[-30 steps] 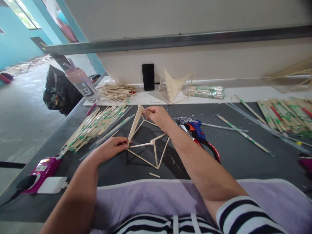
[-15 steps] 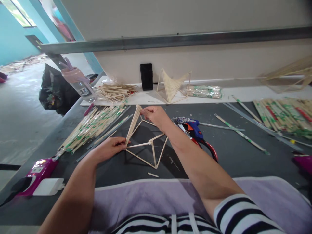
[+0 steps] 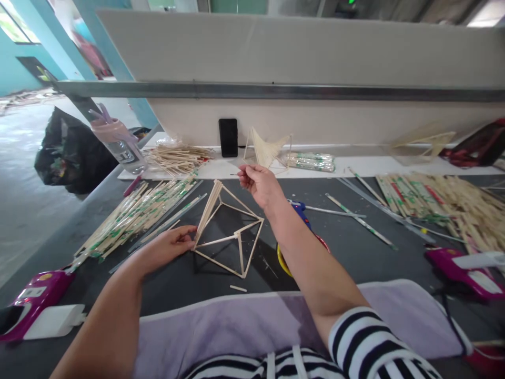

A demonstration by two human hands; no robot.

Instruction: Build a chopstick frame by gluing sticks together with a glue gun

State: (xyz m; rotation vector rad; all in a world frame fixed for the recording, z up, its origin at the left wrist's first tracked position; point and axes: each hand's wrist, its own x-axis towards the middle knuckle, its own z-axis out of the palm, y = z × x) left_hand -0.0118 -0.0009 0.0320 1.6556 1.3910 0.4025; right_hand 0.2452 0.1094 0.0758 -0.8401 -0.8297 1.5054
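Observation:
A small open frame of thin wooden sticks stands on the dark table, with a narrow fan of sticks rising along its left side. At the lower left corner, where the fan meets the base, my left hand pinches the frame between thumb and fingers. My right hand is raised above and right of the fan's top, apart from it. Its fingers are curled together, and whether anything is in them cannot be made out. Behind it, a finished-looking stick model with a twisted surface is partly hidden.
Bundled sticks lie left, more packets right. A blue glue gun and yellow-handled tool are partly behind my right arm. A phone and bottle stand at the back. Purple power strips flank a lilac cloth.
My right hand has let go of the fan's top and moved up and away to the right. My left hand stays at the lower corner. The view has tilted up and shifted right.

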